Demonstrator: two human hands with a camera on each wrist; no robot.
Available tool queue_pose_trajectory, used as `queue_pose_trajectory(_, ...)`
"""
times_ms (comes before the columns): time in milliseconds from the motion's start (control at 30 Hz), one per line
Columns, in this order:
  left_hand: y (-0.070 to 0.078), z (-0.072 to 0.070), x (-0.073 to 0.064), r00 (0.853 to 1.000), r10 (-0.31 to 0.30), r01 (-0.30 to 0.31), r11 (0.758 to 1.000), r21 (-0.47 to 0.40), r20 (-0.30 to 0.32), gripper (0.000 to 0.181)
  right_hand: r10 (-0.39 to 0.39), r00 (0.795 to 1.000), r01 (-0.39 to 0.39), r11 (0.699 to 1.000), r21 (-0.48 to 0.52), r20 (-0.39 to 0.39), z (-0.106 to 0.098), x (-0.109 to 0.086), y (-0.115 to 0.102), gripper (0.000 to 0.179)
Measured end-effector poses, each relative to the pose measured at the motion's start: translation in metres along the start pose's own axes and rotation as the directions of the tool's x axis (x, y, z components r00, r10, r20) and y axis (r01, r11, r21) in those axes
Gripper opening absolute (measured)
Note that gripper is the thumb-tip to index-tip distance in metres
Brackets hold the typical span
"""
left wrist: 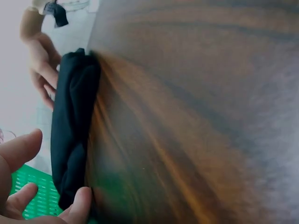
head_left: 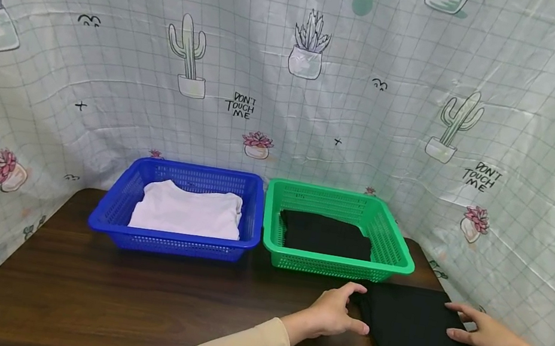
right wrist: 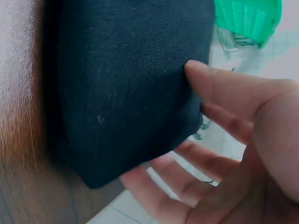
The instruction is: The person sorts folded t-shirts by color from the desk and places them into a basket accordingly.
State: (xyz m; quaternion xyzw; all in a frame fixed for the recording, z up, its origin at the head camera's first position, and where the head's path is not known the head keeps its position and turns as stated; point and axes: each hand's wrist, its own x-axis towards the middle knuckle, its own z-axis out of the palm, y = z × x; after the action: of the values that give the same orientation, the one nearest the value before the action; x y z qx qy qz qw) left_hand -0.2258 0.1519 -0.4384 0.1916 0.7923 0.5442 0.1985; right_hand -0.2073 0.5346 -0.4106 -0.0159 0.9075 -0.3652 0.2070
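Note:
A folded black garment (head_left: 418,331) lies on the table at the right, in front of the green basket. My left hand (head_left: 334,312) is at its left side, fingers extended, with thumb and forefinger spread apart. In the left wrist view, one fingertip (left wrist: 80,201) reaches the end of the cloth. At the right edge my right hand (head_left: 488,335) holds the garment. Its thumb (right wrist: 201,77) lies on the top face, while the other fingers pass behind the edge, partly hidden by the cloth.
A blue basket (head_left: 170,244) at the back left contains a folded white garment (head_left: 189,212). Beside it, the green basket (head_left: 336,267) contains another folded black garment (head_left: 324,235). A patterned curtain (head_left: 285,126) surrounds the wooden table (head_left: 126,300).

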Motion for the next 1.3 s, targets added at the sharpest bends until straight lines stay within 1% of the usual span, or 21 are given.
queue_pose_trajectory(167, 0.0, 0.006, 0.009, 1.0, -0.019, 0.019, 1.0, -0.023, -0.022, 0.071, 0.038, 0.999, -0.041, 0.995, 0.086, 0.032, 0.002, 0.005, -0.004, 0.08)
queue_pose_trajectory(233, 0.001, 0.008, 0.012, 0.999, -0.028, 0.028, 0.999, -0.033, -0.014, 0.071, 0.057, 0.997, -0.063, 0.991, 0.12, 0.053, 0.002, 0.006, -0.005, 0.081)
queue_pose_trajectory(367, 0.006, 0.013, 0.015, 0.997, -0.073, 0.073, 0.997, -0.032, 0.003, 0.071, 0.059, 0.993, -0.075, 0.984, 0.159, 0.106, 0.006, 0.006, -0.007, 0.084)
queue_pose_trajectory(433, 0.008, 0.016, 0.016, 0.995, -0.095, 0.095, 0.995, -0.018, 0.005, 0.071, 0.043, 0.99, -0.067, 0.98, 0.185, 0.132, 0.011, 0.007, -0.007, 0.084)
queue_pose_trajectory(533, 0.01, 0.019, 0.016, 0.993, -0.12, 0.12, 0.993, -0.013, 0.003, 0.072, -0.003, 0.987, -0.035, 0.97, 0.24, 0.159, 0.02, 0.006, -0.008, 0.084)
queue_pose_trajectory(733, 0.008, 0.021, 0.018, 0.991, -0.137, 0.136, 0.989, -0.061, -0.009, 0.072, -0.108, 0.975, 0.031, 0.933, 0.359, 0.196, 0.033, 0.008, -0.011, 0.078)
queue_pose_trajectory(867, 0.002, 0.024, 0.02, 0.989, -0.141, 0.135, 0.984, -0.112, -0.041, 0.068, -0.139, 0.974, 0.069, 0.934, 0.351, 0.178, 0.039, 0.009, -0.011, 0.073)
queue_pose_trajectory(967, -0.001, 0.025, 0.021, 0.988, -0.145, 0.133, 0.975, -0.179, -0.058, 0.066, -0.15, 0.979, 0.1, 0.945, 0.312, 0.141, 0.044, 0.01, -0.01, 0.072)
queue_pose_trajectory(1067, -0.002, 0.025, 0.02, 0.986, -0.153, 0.134, 0.966, -0.221, -0.071, 0.064, -0.159, 0.98, 0.116, 0.945, 0.307, 0.117, 0.049, 0.009, -0.01, 0.071)
queue_pose_trajectory(1133, -0.003, 0.026, 0.02, 0.985, -0.154, 0.132, 0.964, -0.23, -0.082, 0.063, -0.165, 0.98, 0.125, 0.943, 0.309, 0.108, 0.052, 0.009, -0.011, 0.071)
queue_pose_trajectory(1300, -0.006, 0.025, 0.018, 0.985, -0.142, 0.12, 0.972, -0.2, -0.098, 0.065, -0.174, 0.98, 0.136, 0.939, 0.317, 0.096, 0.06, 0.009, -0.014, 0.07)
